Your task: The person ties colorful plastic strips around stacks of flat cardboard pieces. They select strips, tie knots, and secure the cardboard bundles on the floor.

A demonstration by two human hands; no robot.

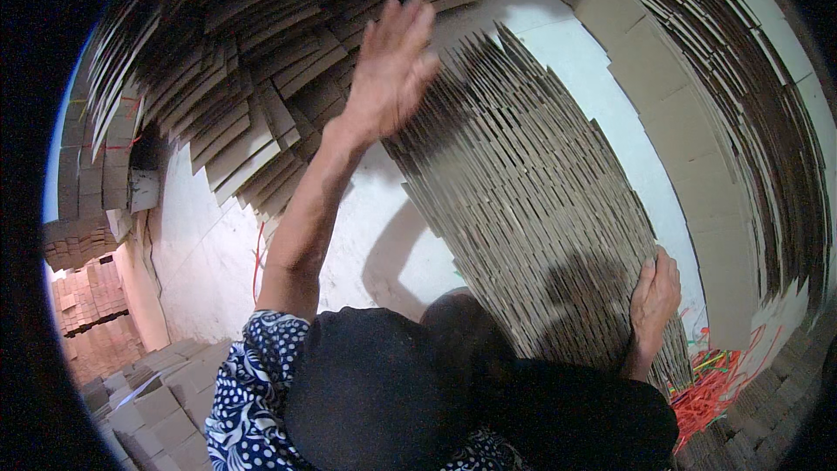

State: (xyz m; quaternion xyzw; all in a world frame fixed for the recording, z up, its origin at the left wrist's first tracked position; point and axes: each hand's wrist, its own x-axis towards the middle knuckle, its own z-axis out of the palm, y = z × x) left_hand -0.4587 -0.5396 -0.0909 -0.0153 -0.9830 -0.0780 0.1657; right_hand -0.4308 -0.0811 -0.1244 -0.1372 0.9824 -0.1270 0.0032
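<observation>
Flattened brown cardboard boxes are lying everywhere. One fanned row (532, 201) is stretching from the left hand's fingers (410, 30) down to the right hand's fingers (658, 275), which are touching it. Darker stacks (227, 61) are leaning left of the raised fingers; lighter sheets (689, 157) are lying right.

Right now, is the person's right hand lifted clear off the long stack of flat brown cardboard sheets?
No, the right hand rests against the side of the long stack of flat brown cardboard sheets, while the left hand is the raised one.
</observation>
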